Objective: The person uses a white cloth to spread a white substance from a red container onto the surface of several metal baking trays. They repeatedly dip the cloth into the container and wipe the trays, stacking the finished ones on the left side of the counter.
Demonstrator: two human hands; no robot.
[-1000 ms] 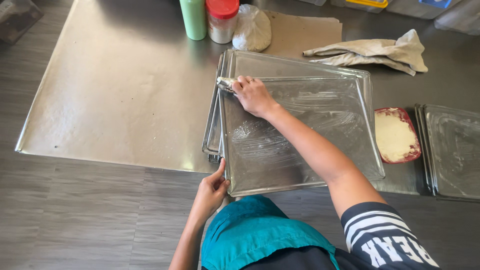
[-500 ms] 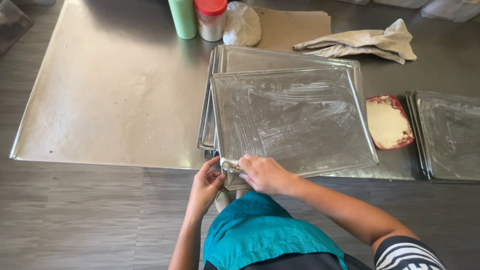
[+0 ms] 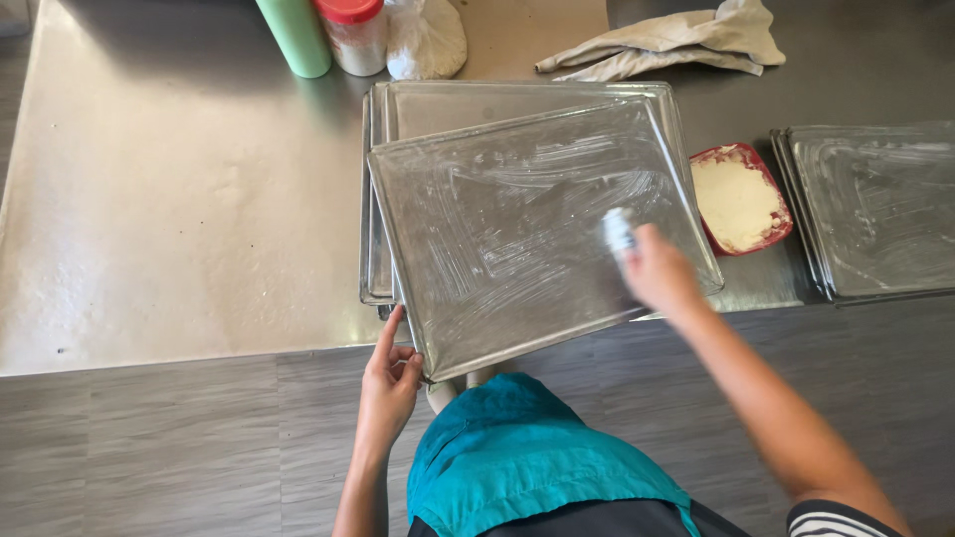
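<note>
A broad stainless-steel worktable (image 3: 179,219) filled most of the view, its near edge running left to right above a grey plank floor (image 3: 149,447). On the table sat a stack of rectangular metal baking trays (image 3: 383,199), and the top tray (image 3: 517,229) lay skewed across the stack, its long axis running left to right with the right end turned a little away from the person, its near left corner jutting past the table edge. Pale greasy smears streaked its whole floor. That corner lay straight ahead of the left hand (image 3: 388,383), which pinched the rim there, thumb under and fingers curled narrow against the edge. The right hand (image 3: 657,273) was over the tray's right end, well apart from the left, closed around a small whitish wad (image 3: 618,231) pressed to the metal; the hand was blurred, so how tightly its fingers gripped could not be told. Just beyond the tray's right edge, nearer the right hand, stood a red dish (image 3: 741,199) of pale fat, and further right another smeared tray (image 3: 875,209). At the table's far side were a green bottle (image 3: 295,35), a red-lidded jar (image 3: 353,35), a knotted white bag (image 3: 426,38) and a crumpled beige cloth (image 3: 676,40). A teal apron (image 3: 517,457) showed at the bottom of the view.
</note>
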